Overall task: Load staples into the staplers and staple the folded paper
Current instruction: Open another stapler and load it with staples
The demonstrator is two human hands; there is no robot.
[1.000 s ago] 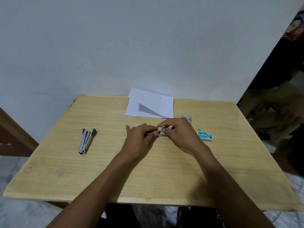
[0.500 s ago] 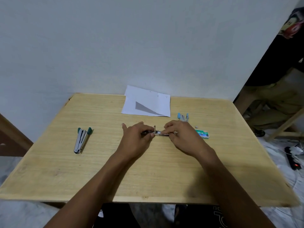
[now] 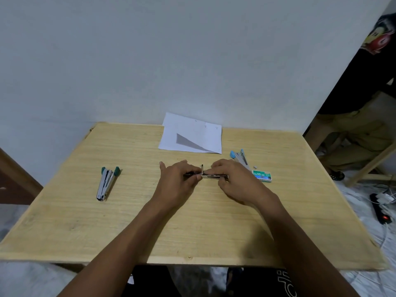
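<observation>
Curled fingers [image 3: 194, 170]: left hand [image 3: 176, 182], right hand [image 3: 235, 180]

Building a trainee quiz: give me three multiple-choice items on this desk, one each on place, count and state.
1. The green-handled stapler lies: A left of the left hand; B right of the right hand; C under a hand.
2. Staplers in view: A one; B two; C three.
3. The middle stapler is: A lying untouched; B held by both hands; C hidden.
Key: 1A, it lies on the table, apart on that side; 2C, green-handled, blue-handled stapler and middle one; 3B, both hands pinch it.
</observation>
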